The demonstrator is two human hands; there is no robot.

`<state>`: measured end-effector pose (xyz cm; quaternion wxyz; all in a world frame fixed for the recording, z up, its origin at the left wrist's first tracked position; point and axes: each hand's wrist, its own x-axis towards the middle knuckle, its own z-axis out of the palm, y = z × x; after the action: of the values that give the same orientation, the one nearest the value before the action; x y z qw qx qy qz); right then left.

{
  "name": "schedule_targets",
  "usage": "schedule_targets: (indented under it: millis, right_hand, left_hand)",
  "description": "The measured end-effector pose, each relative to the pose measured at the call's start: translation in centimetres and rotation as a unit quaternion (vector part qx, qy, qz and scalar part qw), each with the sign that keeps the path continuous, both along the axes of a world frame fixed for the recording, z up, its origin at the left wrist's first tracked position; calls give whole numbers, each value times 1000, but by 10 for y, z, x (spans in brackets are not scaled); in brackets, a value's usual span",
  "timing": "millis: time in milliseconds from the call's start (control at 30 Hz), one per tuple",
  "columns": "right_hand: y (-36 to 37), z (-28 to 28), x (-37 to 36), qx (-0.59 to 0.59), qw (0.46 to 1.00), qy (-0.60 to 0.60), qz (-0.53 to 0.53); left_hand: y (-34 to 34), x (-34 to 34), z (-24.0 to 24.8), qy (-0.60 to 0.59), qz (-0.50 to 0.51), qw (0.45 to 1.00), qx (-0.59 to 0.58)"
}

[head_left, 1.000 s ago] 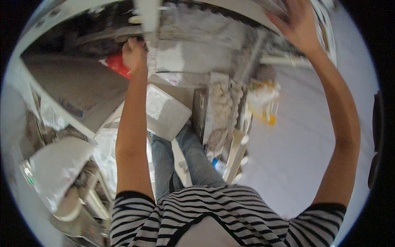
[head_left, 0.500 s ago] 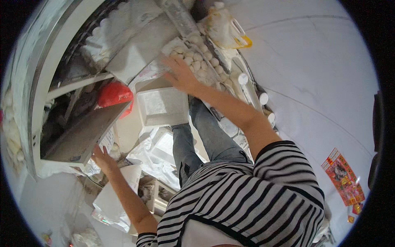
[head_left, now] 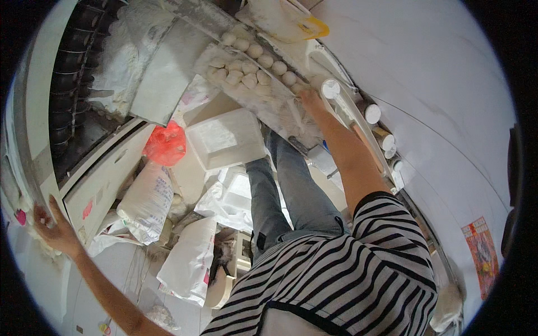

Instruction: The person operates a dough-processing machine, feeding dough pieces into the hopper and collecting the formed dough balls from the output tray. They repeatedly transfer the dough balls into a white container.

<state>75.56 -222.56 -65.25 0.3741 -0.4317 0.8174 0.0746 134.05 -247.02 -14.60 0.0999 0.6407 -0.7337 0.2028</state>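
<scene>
My left hand (head_left: 55, 228) is raised at the far left with its fingers apart. It is by the white machine's side, and I cannot tell whether it touches it. The machine's white front panel (head_left: 106, 182) is closed, with dark rollers (head_left: 72, 78) above it. My right hand (head_left: 312, 102) reaches down at the near end of a row of round dough balls (head_left: 266, 60). Its fingers are bunched and partly hidden; what they hold, if anything, does not show. Beside the row, several more dough pieces (head_left: 241, 74) lie on the floured worktop (head_left: 274, 103).
Below the worktop is a white plastic tub (head_left: 227, 159). A red plastic bag (head_left: 166, 144) and a white sack (head_left: 148, 201) are near the machine. White-lidded containers (head_left: 372, 113) line the wall side. A yellow-and-white bag (head_left: 280, 19) lies at the far end.
The machine's front panel has swung from open to closed. My left hand has left it and moved left. My right hand has moved from above the dough balls to the row's near end.
</scene>
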Motion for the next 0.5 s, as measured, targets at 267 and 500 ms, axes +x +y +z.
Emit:
schedule_targets:
  millis: [267, 500]
  right_hand:
    - [-45, 3, 11, 61, 961, 1, -269]
    - [-14, 127, 41, -104, 953, -164, -231]
  left_hand:
    - [-153, 41, 22, -287, -25, 957, 42]
    - [-162, 69, 12, -179, 15, 981, 70]
